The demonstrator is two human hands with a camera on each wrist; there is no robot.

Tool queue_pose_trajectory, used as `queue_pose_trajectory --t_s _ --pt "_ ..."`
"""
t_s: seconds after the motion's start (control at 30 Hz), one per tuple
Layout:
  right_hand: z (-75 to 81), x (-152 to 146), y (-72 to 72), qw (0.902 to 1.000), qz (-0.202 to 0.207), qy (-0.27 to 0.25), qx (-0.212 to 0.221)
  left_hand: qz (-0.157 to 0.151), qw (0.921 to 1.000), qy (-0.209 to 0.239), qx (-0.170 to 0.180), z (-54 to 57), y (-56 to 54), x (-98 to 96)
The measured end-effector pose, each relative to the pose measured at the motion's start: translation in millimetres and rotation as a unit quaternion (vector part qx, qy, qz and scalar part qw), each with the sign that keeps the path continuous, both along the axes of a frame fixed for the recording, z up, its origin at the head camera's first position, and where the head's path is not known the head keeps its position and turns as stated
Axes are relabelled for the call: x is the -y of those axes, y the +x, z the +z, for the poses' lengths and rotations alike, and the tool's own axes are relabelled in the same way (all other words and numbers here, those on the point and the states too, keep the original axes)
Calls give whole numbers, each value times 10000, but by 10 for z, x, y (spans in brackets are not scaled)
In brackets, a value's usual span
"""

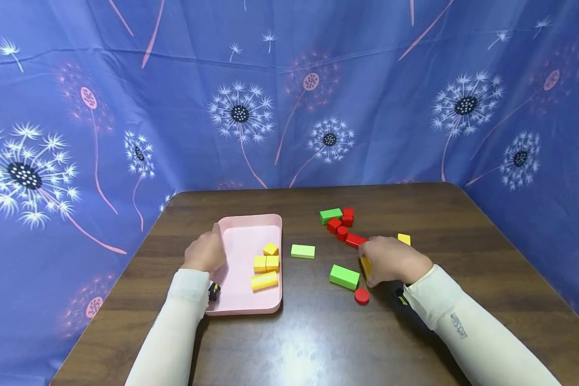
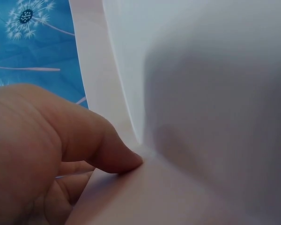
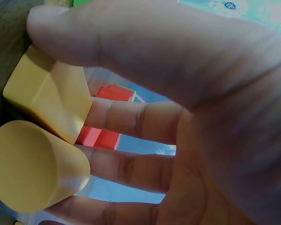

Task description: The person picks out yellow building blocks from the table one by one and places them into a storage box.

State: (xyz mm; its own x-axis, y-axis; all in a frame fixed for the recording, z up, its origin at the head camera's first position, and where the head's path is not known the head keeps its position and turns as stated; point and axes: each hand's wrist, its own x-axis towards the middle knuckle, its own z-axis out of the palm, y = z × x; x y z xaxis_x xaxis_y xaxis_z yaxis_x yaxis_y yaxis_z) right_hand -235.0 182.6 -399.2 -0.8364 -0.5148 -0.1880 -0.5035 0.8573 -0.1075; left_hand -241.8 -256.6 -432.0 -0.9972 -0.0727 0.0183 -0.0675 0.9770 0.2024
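Observation:
My left hand [image 1: 206, 251] grips the left wall of a pink tray [image 1: 243, 311]. In the left wrist view its thumb presses the inner side of the wall, with other fingers outside. Several yellow blocks [image 1: 265, 263] and a yellow cylinder [image 1: 264, 281] lie at the right inside the tray. At the right of the table, my right hand [image 1: 393, 261] pinches a yellow block [image 3: 51, 93] between thumb and fingers. Against its lower fingers in the right wrist view sits another yellow cylinder [image 3: 33, 166]; whether it is held too is unclear.
Green blocks [image 1: 344, 277] and a light green block [image 1: 303, 251] lie between tray and right hand. Near that hand are a red disc [image 1: 362, 296], a red block [image 1: 356, 240] and a yellow block [image 1: 403, 239]. Other red pieces [image 1: 335, 225] sit farther back, before a blue patterned cloth [image 1: 280, 107].

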Motion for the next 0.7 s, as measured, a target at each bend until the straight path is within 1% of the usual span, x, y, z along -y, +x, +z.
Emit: queue_pose_trajectory --t_s 0.13,0.23,0.47,0.63,0.7 --pt "-18 -13 13 9999 70 -22 -128 -29 10000 -20 -45 -21 -2 -8" --pt "-8 -11 15 9997 144 -53 -193 5 10000 -39 -56 -24 2 -4" --pt "35 17 20 10000 12 -33 -80 44 10000 24 -57 -6 5 -4" --pt "11 27 58 10000 -76 -25 31 20 10000 22 -92 -24 23 3" --pt "-3 27 74 10000 -77 -38 13 14 10000 17 -97 -40 32 7"
